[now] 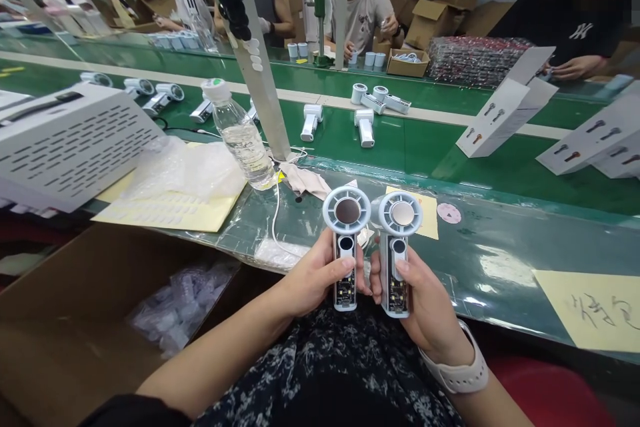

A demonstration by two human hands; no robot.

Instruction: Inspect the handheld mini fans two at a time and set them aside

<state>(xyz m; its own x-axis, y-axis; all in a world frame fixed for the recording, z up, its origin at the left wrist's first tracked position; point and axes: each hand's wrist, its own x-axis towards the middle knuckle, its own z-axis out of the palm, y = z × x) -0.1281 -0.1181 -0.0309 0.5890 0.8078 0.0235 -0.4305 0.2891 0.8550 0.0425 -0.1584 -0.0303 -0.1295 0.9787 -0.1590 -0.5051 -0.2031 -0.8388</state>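
My left hand point(319, 271) is closed round the handle of a light-blue handheld fan point(347, 213), its thumb on the handle's front below a dark round button. My right hand point(429, 293) grips a second handheld fan point(401, 215) in the same way. Both fans stand upright side by side above my lap, at the table's front edge. Each has a ringed head with a round disc in its middle, dark on the left fan and silvery on the right one. Circuit boards show along the front of both handles.
Several more fans point(367, 128) lie on the green conveyor belt point(425, 137). A water bottle point(244, 140) stands left of a post point(263, 80). White printed boxes point(500, 113) are at the right. An open cardboard box point(100, 300) with plastic bags sits below left. People work across the belt.
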